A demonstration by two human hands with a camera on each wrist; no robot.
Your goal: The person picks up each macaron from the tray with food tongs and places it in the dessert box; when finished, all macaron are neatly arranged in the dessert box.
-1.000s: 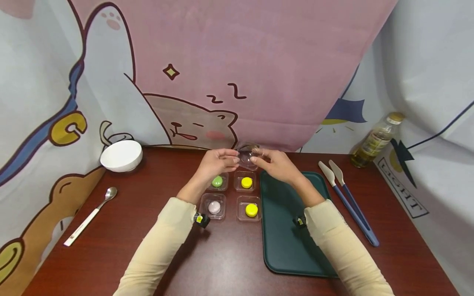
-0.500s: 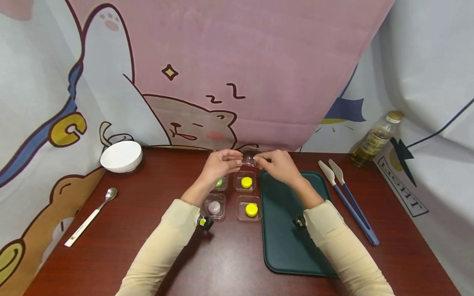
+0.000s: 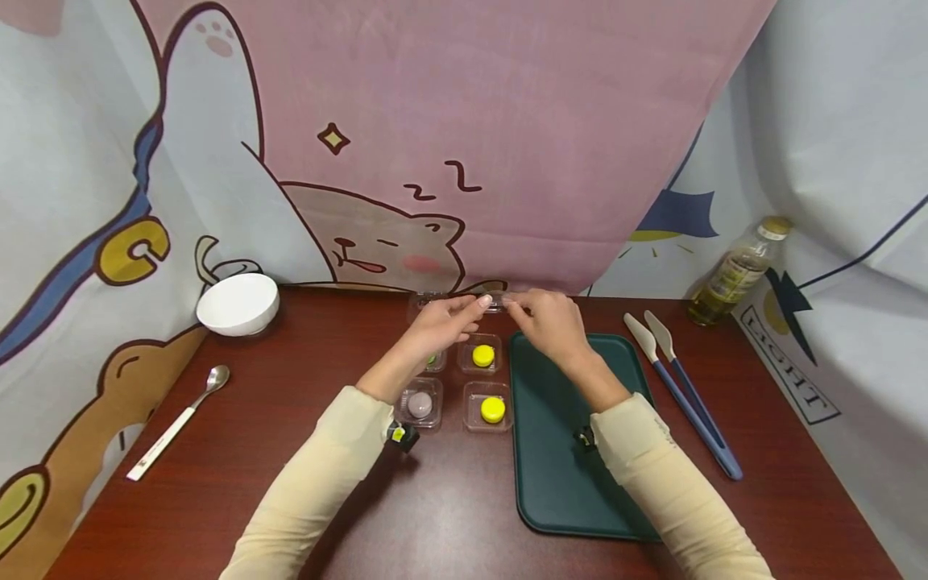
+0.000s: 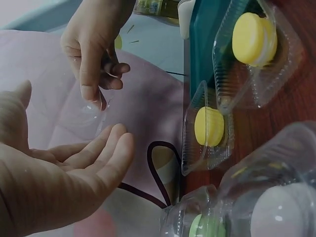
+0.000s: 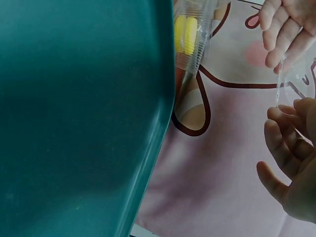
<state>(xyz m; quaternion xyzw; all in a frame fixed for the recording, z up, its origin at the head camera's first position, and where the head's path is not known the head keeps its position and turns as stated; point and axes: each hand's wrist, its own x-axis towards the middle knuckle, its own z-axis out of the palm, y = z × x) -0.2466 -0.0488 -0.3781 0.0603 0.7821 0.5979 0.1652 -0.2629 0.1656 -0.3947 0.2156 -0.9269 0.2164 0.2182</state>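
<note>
Near the back of the table, my two hands have a clear plastic box [image 3: 496, 303] between them, seen almost edge-on in the head view. My right hand [image 3: 548, 324] pinches its right side between thumb and fingers. At the left side is my left hand [image 3: 440, 324], its straight fingers [image 4: 106, 148] touching the plastic and its thumb [image 4: 22, 94] held apart in the left wrist view. Below the hands are small clear boxes with a yellow macaron [image 3: 482, 355], another yellow macaron [image 3: 493, 410] and a pale macaron [image 3: 420, 405]. A green macaron [image 4: 207, 226] is mostly hidden by the left hand in the head view.
Another clear box [image 3: 426, 301] stands behind the left hand. A dark green tray [image 3: 573, 483] lies under the right forearm, with blue-handled tongs [image 3: 689, 399] and an oil bottle [image 3: 732, 274] farther right. At left are a white bowl [image 3: 238, 304] and a spoon [image 3: 177, 423].
The clear box has tipped from nearly face-on to almost edge-on. My left hand has shifted slightly right, covering more of the green macaron.
</note>
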